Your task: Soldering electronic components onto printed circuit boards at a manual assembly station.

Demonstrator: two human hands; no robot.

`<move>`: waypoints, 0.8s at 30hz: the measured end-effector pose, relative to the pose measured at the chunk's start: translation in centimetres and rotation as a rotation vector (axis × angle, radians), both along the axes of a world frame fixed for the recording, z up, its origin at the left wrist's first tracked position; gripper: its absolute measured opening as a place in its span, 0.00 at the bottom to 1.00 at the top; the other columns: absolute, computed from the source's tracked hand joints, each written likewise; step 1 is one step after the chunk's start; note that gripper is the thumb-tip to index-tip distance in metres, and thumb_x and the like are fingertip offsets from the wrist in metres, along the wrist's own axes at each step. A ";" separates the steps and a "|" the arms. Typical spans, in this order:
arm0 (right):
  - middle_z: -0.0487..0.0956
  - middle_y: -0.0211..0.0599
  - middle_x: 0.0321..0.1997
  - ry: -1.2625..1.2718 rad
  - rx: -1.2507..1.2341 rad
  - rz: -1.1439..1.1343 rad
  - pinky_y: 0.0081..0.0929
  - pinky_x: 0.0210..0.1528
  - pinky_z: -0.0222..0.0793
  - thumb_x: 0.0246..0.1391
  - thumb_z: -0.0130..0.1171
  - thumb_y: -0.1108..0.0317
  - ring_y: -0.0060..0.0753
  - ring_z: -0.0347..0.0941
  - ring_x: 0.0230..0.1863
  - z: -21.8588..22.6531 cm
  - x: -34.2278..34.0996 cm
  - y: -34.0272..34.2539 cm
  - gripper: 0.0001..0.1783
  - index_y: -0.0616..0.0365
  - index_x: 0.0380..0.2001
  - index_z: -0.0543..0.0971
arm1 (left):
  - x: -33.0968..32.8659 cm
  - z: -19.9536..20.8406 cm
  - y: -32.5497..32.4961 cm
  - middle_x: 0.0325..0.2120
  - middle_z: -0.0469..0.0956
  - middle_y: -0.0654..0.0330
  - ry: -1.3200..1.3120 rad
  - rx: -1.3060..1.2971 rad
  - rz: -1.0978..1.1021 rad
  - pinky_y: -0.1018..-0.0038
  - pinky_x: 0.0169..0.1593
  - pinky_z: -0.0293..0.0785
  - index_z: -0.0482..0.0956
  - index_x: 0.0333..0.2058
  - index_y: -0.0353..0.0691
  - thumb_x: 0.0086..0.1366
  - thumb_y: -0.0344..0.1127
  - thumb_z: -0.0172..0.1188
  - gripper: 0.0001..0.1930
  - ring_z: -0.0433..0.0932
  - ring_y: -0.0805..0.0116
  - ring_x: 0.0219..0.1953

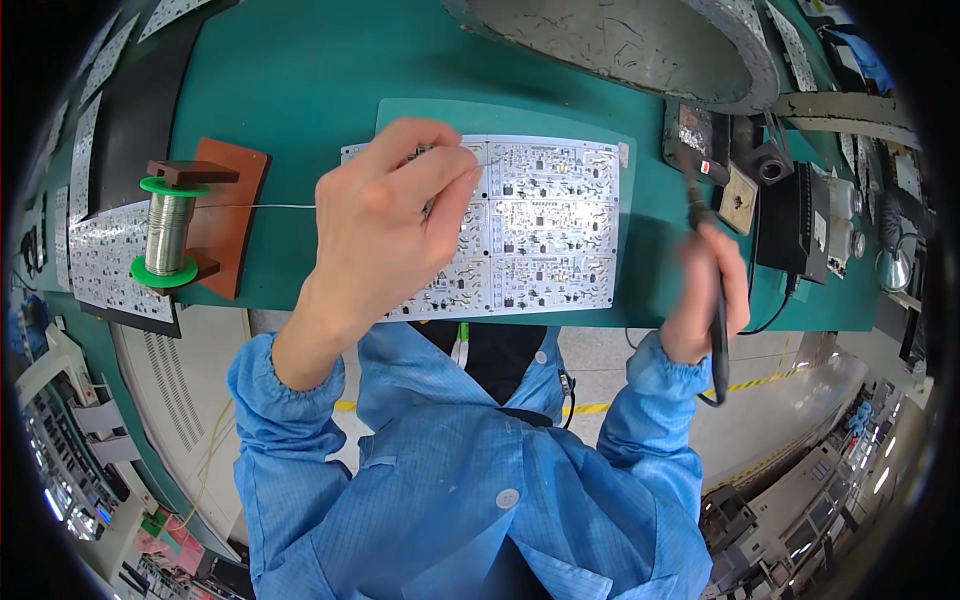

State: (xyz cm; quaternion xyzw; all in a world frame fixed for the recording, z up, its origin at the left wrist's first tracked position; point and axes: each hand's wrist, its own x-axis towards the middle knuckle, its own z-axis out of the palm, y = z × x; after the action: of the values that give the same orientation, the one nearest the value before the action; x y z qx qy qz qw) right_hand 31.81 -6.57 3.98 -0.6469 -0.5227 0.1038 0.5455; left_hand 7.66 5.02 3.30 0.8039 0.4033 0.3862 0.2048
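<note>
My left hand (395, 215) is closed in a pinch above the left part of a white circuit board panel (556, 248). A thin solder wire (265, 206) runs to it from a green-ended spool (168, 232), and a short end pokes out past the fingertips. My right hand (708, 290) grips a black soldering iron (720, 345), slightly blurred. Its tip points away from me, near the dark metal box at the far right and apart from the panel. Part of the panel is hidden under my left hand.
The spool sits on a brown stand (228, 255). A large grey lamp ring (735, 60) overhangs the far side. At right are a dark box (697, 140), a small sponge tray (738, 198), an iron holder (772, 162) and a black unit (792, 225). More panels (115, 260) lie left.
</note>
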 end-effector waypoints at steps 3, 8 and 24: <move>0.76 0.42 0.22 -0.054 0.101 0.317 0.36 0.35 0.66 0.41 0.62 0.71 0.40 0.70 0.26 0.9 -0.8 1.7 0.11 0.67 0.28 0.79 | 0.7 -0.2 0.6 0.30 0.78 0.63 0.004 -0.014 0.004 0.73 0.24 0.71 0.82 0.26 0.42 0.51 0.28 0.64 0.02 0.77 0.64 0.21; 0.75 0.38 0.19 -0.116 0.130 0.471 0.33 0.32 0.65 0.35 0.62 0.74 0.38 0.68 0.21 1.6 -2.9 4.4 0.10 0.64 0.27 0.80 | 1.0 -0.4 0.8 0.30 0.78 0.63 0.036 -0.035 0.002 0.71 0.24 0.71 0.82 0.25 0.42 0.51 0.29 0.63 0.01 0.77 0.63 0.21; 0.77 0.38 0.20 -0.077 0.063 0.484 0.32 0.32 0.65 0.33 0.60 0.75 0.36 0.69 0.22 1.5 -3.3 5.2 0.09 0.63 0.25 0.80 | 0.8 -0.5 0.9 0.31 0.78 0.62 0.077 -0.020 -0.030 0.76 0.24 0.71 0.81 0.28 0.39 0.53 0.26 0.63 0.03 0.76 0.68 0.23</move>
State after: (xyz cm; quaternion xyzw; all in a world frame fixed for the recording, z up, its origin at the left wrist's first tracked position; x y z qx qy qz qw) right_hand 28.50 -1.36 5.50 -0.4888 -0.6858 0.1904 0.5044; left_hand 8.45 5.92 2.76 0.8221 0.4025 0.3478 0.2029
